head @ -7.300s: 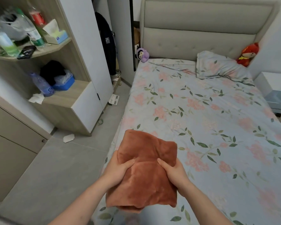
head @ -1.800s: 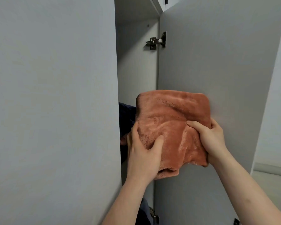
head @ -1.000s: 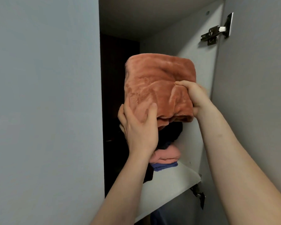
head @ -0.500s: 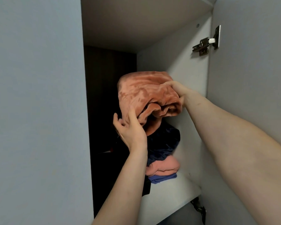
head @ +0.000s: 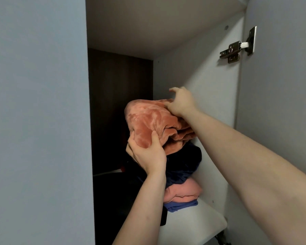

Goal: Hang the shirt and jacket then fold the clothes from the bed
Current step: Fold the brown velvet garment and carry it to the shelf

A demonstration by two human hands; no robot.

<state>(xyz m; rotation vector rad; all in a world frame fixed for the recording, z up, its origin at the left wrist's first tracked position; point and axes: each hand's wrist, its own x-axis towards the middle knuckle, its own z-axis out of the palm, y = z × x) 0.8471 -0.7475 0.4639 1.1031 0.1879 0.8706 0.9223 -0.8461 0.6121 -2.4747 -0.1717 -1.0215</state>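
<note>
A folded rust-orange fleece garment (head: 148, 121) lies on top of a stack of clothes inside the wardrobe. My left hand (head: 147, 152) grips its lower front edge, thumb on the fabric and fingers underneath. My right hand (head: 181, 101) rests on the garment's upper right side with its fingers loose and slightly spread, holding nothing. Under the fleece sit a dark navy garment (head: 184, 161), a pink one (head: 182, 191) and a blue one (head: 182, 205). The back of the stack is hidden in the dark.
The stack stands on a white shelf (head: 193, 223) against the wardrobe's right inner wall (head: 193, 76). A pale panel (head: 39, 121) fills the left side. The open door (head: 281, 85) with a metal hinge (head: 237, 50) is on the right. Dark items lie left of the stack.
The fleece garment went from the bed up into the wardrobe and now lies on the stack. My right hand has let go of its edge and lies loosely on top.
</note>
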